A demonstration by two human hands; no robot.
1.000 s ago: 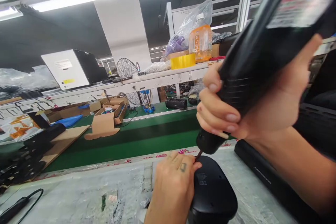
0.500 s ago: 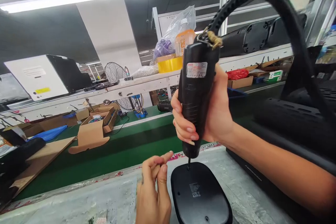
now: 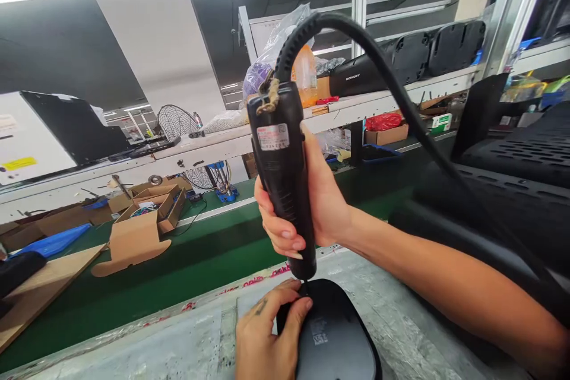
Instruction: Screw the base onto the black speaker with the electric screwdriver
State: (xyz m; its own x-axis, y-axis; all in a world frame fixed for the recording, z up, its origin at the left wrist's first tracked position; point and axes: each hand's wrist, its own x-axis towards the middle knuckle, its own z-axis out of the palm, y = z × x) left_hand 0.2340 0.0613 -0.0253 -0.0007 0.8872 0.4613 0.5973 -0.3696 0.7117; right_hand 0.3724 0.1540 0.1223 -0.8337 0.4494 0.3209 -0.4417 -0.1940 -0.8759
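On the near bench, right hand (image 3: 312, 214) wraps fully around the electric screwdriver (image 3: 282, 178), its long axis nearly upright, tip meeting the far edge of the black housing (image 3: 333, 338). Left hand (image 3: 262, 338) pinches just left of the tip.

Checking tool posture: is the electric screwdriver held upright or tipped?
Nearly upright, leaning slightly. The right hand grips the electric screwdriver with its tip down on the black cover, cable rising from its top.
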